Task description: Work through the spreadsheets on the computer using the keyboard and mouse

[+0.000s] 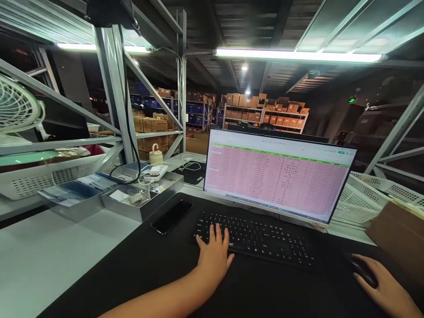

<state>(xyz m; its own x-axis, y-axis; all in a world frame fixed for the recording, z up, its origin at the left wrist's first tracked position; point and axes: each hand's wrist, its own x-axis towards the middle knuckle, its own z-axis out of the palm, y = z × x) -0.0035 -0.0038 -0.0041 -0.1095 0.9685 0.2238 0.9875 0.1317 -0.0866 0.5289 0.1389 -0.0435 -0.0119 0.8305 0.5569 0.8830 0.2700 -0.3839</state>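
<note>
My left hand (213, 254) rests on the left part of a black keyboard (261, 238), its fingers spread over the keys. At the right, my right hand (380, 282) is wrapped round a black computer mouse (363, 270) on a dark desk mat (265, 291). Behind the keyboard stands a monitor (278, 176) showing a pink spreadsheet with a green header row; its text is too small to read. A black smartphone (172, 216) lies face up on the mat, to the left of the keyboard.
Grey trays (145, 207) with cables and small items sit left of the mat, near a cream bottle (155, 155). White perforated baskets (361, 198) and a cardboard box (399, 236) stand at the right. A fan (18, 106) is at far left; shelves of boxes (245, 110) fill the background.
</note>
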